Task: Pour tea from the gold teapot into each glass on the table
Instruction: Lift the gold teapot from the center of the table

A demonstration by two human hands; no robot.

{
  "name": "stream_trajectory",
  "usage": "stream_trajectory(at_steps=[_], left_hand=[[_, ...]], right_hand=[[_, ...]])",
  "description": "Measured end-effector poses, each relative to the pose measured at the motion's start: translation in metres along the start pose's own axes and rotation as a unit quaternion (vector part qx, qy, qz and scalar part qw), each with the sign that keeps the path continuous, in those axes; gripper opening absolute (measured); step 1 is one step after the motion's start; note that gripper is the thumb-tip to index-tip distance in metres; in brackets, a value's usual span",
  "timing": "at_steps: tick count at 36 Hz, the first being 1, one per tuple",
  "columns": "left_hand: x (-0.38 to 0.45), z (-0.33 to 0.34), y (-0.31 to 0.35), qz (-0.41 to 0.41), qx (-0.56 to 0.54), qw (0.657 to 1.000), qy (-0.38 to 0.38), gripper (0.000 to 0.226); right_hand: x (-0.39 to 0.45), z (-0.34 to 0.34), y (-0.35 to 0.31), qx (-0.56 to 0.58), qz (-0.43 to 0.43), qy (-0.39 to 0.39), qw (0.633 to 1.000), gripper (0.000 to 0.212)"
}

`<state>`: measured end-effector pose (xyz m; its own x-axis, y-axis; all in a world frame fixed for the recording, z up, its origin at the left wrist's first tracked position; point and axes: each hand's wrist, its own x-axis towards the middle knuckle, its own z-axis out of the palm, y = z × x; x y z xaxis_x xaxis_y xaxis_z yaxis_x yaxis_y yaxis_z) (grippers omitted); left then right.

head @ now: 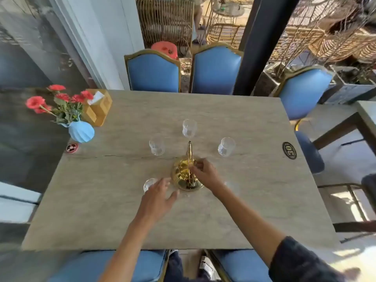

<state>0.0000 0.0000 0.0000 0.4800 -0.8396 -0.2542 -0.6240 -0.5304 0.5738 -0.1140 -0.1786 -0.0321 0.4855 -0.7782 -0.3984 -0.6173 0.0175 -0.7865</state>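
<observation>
The gold teapot stands on the table's middle, with its spout pointing away from me. My right hand reaches in from the right, its fingers curled on the teapot's top handle. My left hand hovers with spread fingers just left of the pot and holds nothing. Its fingertips partly cover a clear glass. Three more clear glasses stand beyond the pot: a far one, a left one and a right one. A faint blurred glass shows beside my right wrist.
The grey stone table carries a blue vase of red flowers, a wooden napkin box, a small round red tin and a black number badge. Blue chairs surround the table.
</observation>
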Motion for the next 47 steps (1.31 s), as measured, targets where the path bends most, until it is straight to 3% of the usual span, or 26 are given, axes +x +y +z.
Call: stream_trajectory(at_steps=[12,17,28,32,34,43,47], left_hand=[[0.026,0.005,-0.040,0.003,-0.110,0.992,-0.056,0.057],[0.029,0.009,-0.045,0.016,-0.123,0.990,-0.061,0.060],[0.028,0.021,-0.034,-0.014,-0.165,0.986,-0.014,0.068],[0.016,0.033,-0.019,-0.065,-0.206,0.976,0.001,0.098],[0.009,0.042,-0.009,-0.099,-0.233,0.967,-0.007,0.116],[-0.021,0.090,0.035,-0.199,-0.365,0.903,-0.111,0.136],[-0.028,0.114,0.058,-0.191,-0.389,0.887,-0.159,0.125]], right_hand=[[0.038,0.041,-0.019,0.186,0.130,0.032,0.973,0.020],[0.043,0.045,-0.019,0.190,0.135,0.022,0.972,0.031],[-0.006,0.015,-0.016,0.190,0.048,-0.018,0.981,0.033],[-0.043,-0.013,-0.014,0.139,-0.005,-0.036,0.990,0.037],[-0.063,-0.028,-0.014,0.117,-0.024,-0.043,0.992,0.040],[-0.130,-0.088,0.009,0.087,-0.036,-0.011,0.996,0.044],[-0.146,-0.103,0.034,0.081,-0.030,0.005,0.996,0.044]])
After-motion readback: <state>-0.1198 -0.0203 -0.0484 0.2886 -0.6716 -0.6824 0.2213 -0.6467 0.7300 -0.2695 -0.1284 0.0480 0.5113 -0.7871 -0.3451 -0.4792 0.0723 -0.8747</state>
